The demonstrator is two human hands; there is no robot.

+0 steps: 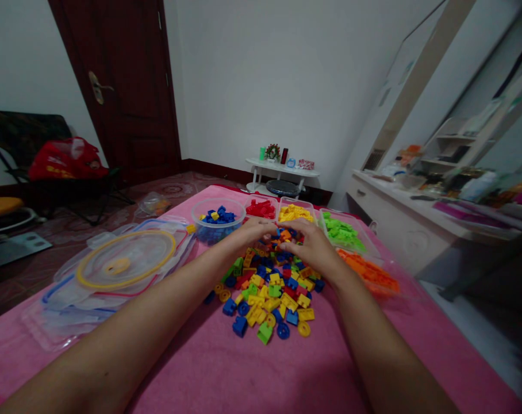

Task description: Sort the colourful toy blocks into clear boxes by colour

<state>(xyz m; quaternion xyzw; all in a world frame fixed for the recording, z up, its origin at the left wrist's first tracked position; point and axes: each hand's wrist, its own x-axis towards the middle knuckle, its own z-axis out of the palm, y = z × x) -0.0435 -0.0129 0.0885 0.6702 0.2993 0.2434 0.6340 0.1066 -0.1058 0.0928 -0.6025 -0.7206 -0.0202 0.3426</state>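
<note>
A heap of mixed plastic blocks (pixel 272 296) in blue, yellow, red, green and orange lies on the pink cloth (pixel 252 374). My left hand (pixel 250 233) and my right hand (pixel 310 244) both rest on the far edge of the heap, fingers curled down onto the blocks and nearly meeting. Whether either hand grips a block is hidden by the fingers. Behind the heap stand a round bowl of blue blocks (pixel 218 219), a box of red blocks (pixel 261 208), a box of yellow blocks (pixel 294 213), a box of green blocks (pixel 342 231) and a box of orange blocks (pixel 368 273).
Stacked clear container lids (pixel 118 267) lie on the left of the cloth. A dark door (pixel 123 86) and a folding chair with a red bag (pixel 65 158) stand at the back left. A small white table (pixel 282 172) is by the far wall, and a cluttered dresser (pixel 425 207) is to the right.
</note>
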